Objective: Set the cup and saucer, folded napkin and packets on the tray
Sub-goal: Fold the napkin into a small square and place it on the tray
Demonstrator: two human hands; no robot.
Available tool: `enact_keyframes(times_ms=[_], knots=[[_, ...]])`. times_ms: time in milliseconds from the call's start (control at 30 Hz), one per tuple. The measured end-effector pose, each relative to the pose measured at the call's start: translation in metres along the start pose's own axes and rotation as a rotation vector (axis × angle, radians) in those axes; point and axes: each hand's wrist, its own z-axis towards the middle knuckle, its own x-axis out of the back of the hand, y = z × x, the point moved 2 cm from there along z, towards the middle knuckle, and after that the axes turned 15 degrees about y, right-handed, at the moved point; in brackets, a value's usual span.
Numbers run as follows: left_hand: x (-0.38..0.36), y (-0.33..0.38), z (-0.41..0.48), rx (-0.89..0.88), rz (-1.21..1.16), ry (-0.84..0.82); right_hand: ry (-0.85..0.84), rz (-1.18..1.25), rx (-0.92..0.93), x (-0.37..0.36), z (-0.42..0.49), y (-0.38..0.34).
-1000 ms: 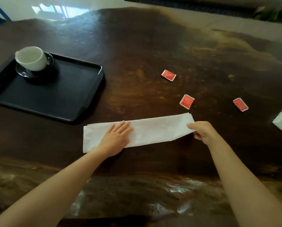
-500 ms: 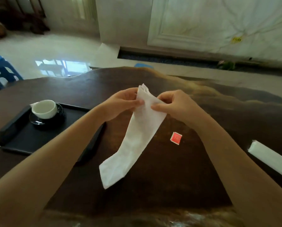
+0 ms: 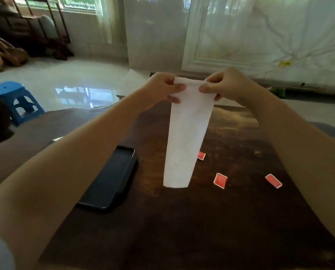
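Left hand [image 3: 162, 90] and right hand [image 3: 224, 87] pinch napkin [image 3: 186, 137] — hanging above table [image 3: 201, 221]

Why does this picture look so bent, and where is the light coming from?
Head view: the wide lens bows the forearms and table edges; daylight from the window glares on the glossy floor; the napkin looks slightly soft, and the picture darkens toward the corners.
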Motion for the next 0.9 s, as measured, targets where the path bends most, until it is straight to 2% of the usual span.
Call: enact_keyframes(times_ms=[200, 333, 433, 567, 700, 900], knots=[[-0.005, -0.008, 0.022, -0.115, 0.129, 0.095, 0.160, -0.007, 0.068, -0.007, 0.009, 0.023], [-0.002, -0.021, -0.011, -0.297, 0.367, 0.154, 0.266, -0.029, 0.232, -0.021, -0.032, 0.033], [-0.002, -0.050, -0.077, -0.361, 0.344, 0.118, 0.198, -0.043, 0.341, -0.041, -0.084, 0.048], [-0.006, -0.105, -0.185, -0.246, 0.306, 0.095, -0.009, -0.018, 0.359, -0.073, -0.164, 0.074], [-0.019, -0.145, -0.276, -0.086, 0.321, -0.031, -0.257, 0.026, 0.224, -0.101, -0.242, 0.103], [-0.038, -0.177, -0.344, 0.151, 0.361, -0.104, -0.406, 0.151, -0.087, -0.127, -0.318, 0.134]])
